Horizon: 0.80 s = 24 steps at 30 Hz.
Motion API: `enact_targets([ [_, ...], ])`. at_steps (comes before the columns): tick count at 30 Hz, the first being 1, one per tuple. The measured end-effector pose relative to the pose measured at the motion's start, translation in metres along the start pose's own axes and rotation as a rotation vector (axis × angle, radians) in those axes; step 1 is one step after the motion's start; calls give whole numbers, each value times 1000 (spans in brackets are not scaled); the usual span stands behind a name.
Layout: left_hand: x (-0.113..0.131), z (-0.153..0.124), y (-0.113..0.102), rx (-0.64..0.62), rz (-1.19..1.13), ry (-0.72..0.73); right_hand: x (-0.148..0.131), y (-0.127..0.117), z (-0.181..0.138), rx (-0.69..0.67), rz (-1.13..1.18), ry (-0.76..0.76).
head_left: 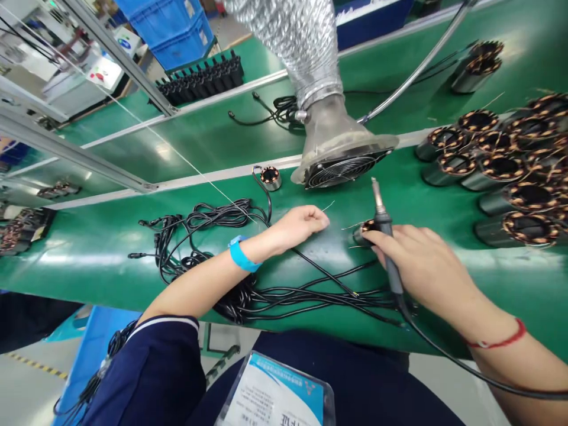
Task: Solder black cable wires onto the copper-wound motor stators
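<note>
In the right half of the frame, the right hand [421, 266] holds a soldering iron [393, 272] with its fingers closed around the grip, and the same fingers also touch a small metal ring [367, 227], which lies just left of them on the green table [106, 231]. How firmly they hold this ring I cannot tell. Near the middle, the left hand [299, 228] has its thumb and finger pinched together — a short thin wire [329, 206] comes out past them.

The iron's tip points up, away from both hands. If it is hot and the wrist turns down, it could burn the fingers or melt a sleeve of the black cables [248, 296] at the lower middle. Because one hand carries two things, the ring may slip or roll. The iron's cord [470, 371] runs over the right forearm side and a pull on it could twist the grip.

The cables are smooth, rubber-looking and tangled in loops. The silver hose [306, 41] at the top is wrinkled like foil, and ends in a cloudy hood [331, 127] with a round black grille. At right, many steel cylinders [501, 165] show copper-coloured windings — shiny outside, rough at the rim.
</note>
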<state>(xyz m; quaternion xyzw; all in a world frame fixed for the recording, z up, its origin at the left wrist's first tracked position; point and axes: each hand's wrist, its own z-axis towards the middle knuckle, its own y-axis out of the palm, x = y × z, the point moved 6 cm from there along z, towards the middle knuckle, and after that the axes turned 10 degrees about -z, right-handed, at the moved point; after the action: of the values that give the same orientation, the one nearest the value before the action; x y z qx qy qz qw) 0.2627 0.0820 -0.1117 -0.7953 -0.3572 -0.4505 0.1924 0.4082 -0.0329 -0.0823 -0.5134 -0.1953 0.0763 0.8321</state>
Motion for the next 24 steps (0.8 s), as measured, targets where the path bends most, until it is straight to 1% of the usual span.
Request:
enact_targets([
  [3,-3,7,4,-38,220,68,-21,-4,2,30,93,-17],
  [6,-9,6,13,-145,333,73,-26,-5,-1,44,169,18],
  [8,-11,4,15,-189,314,57,-22,-3,-3,41,224,89],
  [12,-8,2,13,-197,165,17,-15,10,-5,-12,375,245],
  [15,-3,3,19,-215,18,2,-19,21,-5,-26,502,281],
  [18,2,4,29,-222,-65,4,-23,26,-4,-19,533,262],
  [20,3,5,29,-189,-55,29,-22,28,-5,-5,510,264],
  [22,2,4,22,-147,-1,57,-18,28,-8,20,490,304],
  [24,-1,0,14,-180,87,56,-14,30,-12,30,487,356],
])
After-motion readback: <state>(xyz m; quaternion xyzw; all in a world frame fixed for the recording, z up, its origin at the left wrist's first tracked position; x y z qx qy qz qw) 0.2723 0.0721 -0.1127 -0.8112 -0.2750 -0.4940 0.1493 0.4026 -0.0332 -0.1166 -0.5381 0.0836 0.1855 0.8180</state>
